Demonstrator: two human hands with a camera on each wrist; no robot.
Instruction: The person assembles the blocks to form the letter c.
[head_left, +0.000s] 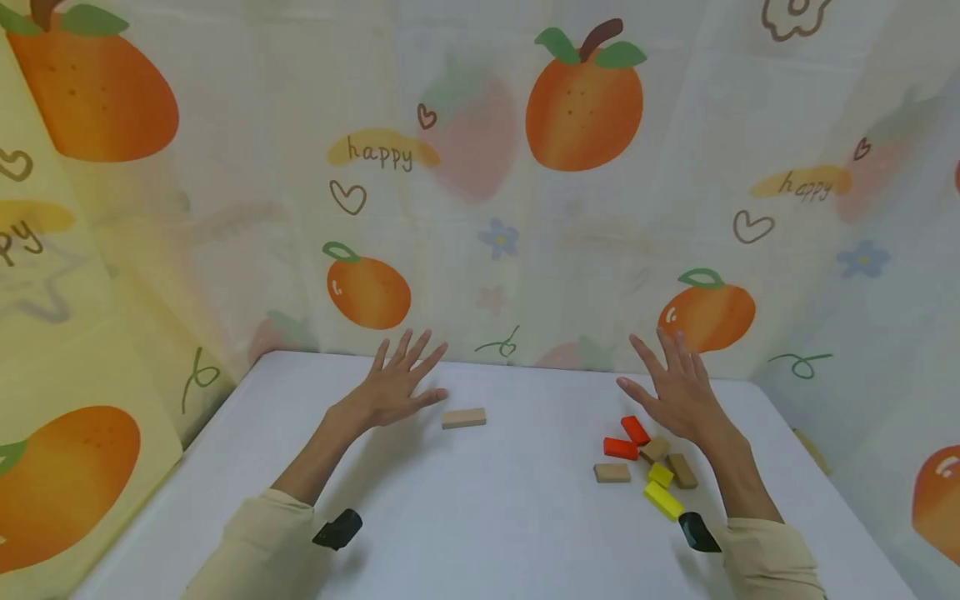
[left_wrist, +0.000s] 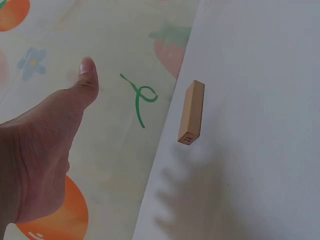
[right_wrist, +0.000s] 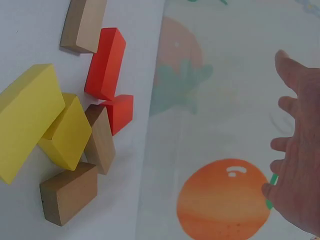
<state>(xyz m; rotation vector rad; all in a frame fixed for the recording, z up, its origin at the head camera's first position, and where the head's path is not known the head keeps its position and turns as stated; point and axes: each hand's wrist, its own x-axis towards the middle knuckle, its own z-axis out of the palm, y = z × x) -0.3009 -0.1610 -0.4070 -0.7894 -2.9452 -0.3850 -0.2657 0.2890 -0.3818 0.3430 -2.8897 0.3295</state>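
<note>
My left hand (head_left: 393,392) is held above the table with its fingers spread, holding nothing. Just right of its thumb, a single plain wooden block (head_left: 463,418) lies on the white surface; the left wrist view shows marks on the end of this wooden block (left_wrist: 191,114). Over the right side, my right hand (head_left: 681,400) is also raised, fingers spread and nothing in them. Below and left of it sits a loose cluster: two red blocks (head_left: 620,448), two yellow blocks (head_left: 663,501) and several plain wooden blocks (head_left: 682,471). In the right wrist view, some cluster blocks touch, including a yellow block (right_wrist: 67,132).
The white table (head_left: 510,517) ends at a fruit-printed cloth (head_left: 480,275) hanging behind it and at the sides. Dark straps or devices (head_left: 339,529) show at both wrists, near the beige sleeves (head_left: 255,546).
</note>
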